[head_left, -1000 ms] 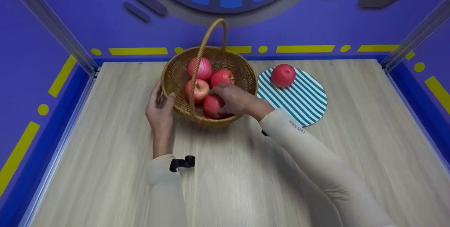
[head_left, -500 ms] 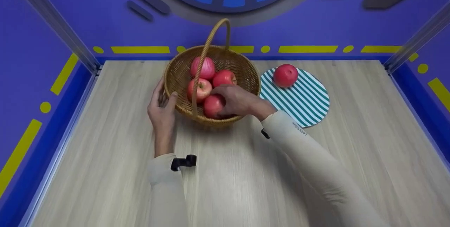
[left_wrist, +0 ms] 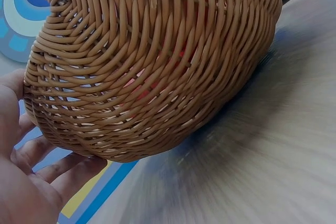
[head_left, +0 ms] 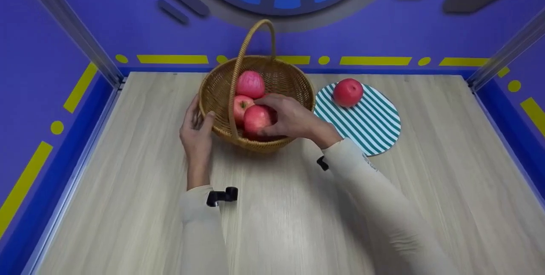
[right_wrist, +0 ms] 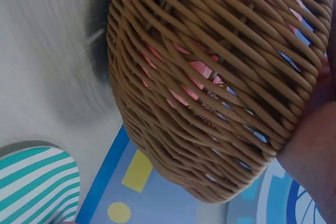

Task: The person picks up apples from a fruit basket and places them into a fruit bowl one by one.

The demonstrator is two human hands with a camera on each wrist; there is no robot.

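A wicker basket [head_left: 215,90] with a tall arched handle stands near the back wall, with several red apples inside. My left hand [head_left: 196,136] holds its left side, thumb at the rim and fingers along the outer wall. Inside the basket, my right hand [head_left: 294,117] grips a red apple [head_left: 256,119] near the front. Behind that apple sit a pinkish apple [head_left: 250,84] and a paler one [head_left: 241,107]; another is mostly hidden by my right hand. Both wrist views show mainly the basket's woven outside [left_wrist: 152,72], with red showing through the gaps.
Right of the basket lies a round green-and-white striped mat [head_left: 366,130], bearing one red apple [head_left: 348,92] at its back edge. Blue panels [head_left: 383,32] enclose the light wooden table [head_left: 272,207] at the back and sides.
The apple in my right hand has risen slightly and turned within the basket, now overlapping the paler apple more. The basket handle has tipped slightly left. My left hand keeps its place on the basket.
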